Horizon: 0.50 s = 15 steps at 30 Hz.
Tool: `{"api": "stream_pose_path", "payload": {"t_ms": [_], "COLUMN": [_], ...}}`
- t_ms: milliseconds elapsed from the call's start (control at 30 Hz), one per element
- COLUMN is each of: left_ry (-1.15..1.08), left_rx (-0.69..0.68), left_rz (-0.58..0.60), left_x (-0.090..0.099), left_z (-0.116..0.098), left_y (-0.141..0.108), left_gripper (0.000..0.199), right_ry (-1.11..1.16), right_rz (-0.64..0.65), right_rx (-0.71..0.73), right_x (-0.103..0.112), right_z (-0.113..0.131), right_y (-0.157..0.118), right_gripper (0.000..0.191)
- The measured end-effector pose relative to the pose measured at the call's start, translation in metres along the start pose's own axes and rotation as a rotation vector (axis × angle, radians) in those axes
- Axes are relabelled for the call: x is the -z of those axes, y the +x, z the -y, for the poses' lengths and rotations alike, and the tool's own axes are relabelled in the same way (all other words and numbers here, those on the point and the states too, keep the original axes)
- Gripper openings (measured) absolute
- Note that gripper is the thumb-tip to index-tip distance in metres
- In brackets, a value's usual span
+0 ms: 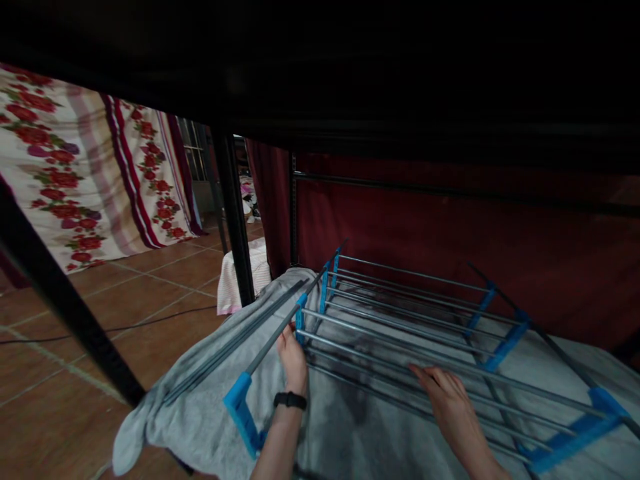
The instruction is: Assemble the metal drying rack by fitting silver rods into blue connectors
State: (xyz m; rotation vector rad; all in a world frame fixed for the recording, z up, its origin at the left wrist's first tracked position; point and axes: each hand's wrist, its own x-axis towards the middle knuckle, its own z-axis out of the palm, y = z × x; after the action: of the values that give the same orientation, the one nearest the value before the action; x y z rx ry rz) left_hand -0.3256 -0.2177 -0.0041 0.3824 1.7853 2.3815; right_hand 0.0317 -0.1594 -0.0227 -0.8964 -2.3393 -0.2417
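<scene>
A rack of grey metal tubes (400, 340) joined by blue plastic brackets lies on a grey blanket (200, 427). My left hand (294, 360), a black band on its wrist, has its fingers closed round a blue bracket (301, 313) on the rack's left side; its fingertips are partly hidden. Over the middle tubes, my right hand (450, 400) bends its fingers and thumb around one tube. Nearer to me on the left is another blue bracket (243, 407). Several loose grey tubes (235, 340) lie side by side on the blanket, left of the rack.
A black metal frame surrounds this low space, with a post (233, 220) at the left and a dark panel (400, 80) overhead. Behind the rack hangs a dark red cloth (425, 227). Further left, a floral curtain (125, 167) and a cable (150, 325) on the tiled floor (65, 320).
</scene>
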Motion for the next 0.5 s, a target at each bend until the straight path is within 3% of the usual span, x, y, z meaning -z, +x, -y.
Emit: {"api": "stream_pose_path", "payload": {"t_ms": [100, 233, 300, 400, 500], "left_ry": [-0.09, -0.067, -0.056, -0.083, -0.117], "left_rx": [0.164, 0.231, 0.231, 0.25, 0.274], "left_rz": [0.179, 0.228, 0.219, 0.191, 0.162], "left_x": [-0.008, -0.012, -0.013, -0.014, -0.018], "left_z": [-0.002, 0.0, 0.0, -0.003, -0.005], "left_y": [0.018, 0.023, 0.022, 0.019, 0.017], "left_gripper": [0.059, 0.069, 0.068, 0.065, 0.061], "right_ry": [-0.017, -0.019, -0.015, 0.022, 0.11], "right_rz": [-0.007, -0.008, -0.012, 0.005, 0.102], "right_rx": [0.013, 0.054, 0.055, 0.021, 0.014], "right_x": [-0.002, -0.003, -0.002, -0.002, -0.006], "right_z": [-0.006, -0.012, -0.003, 0.036, 0.099], "right_y": [-0.002, -0.005, 0.001, 0.027, 0.073], "right_gripper": [0.051, 0.047, 0.04, 0.042, 0.044]}}
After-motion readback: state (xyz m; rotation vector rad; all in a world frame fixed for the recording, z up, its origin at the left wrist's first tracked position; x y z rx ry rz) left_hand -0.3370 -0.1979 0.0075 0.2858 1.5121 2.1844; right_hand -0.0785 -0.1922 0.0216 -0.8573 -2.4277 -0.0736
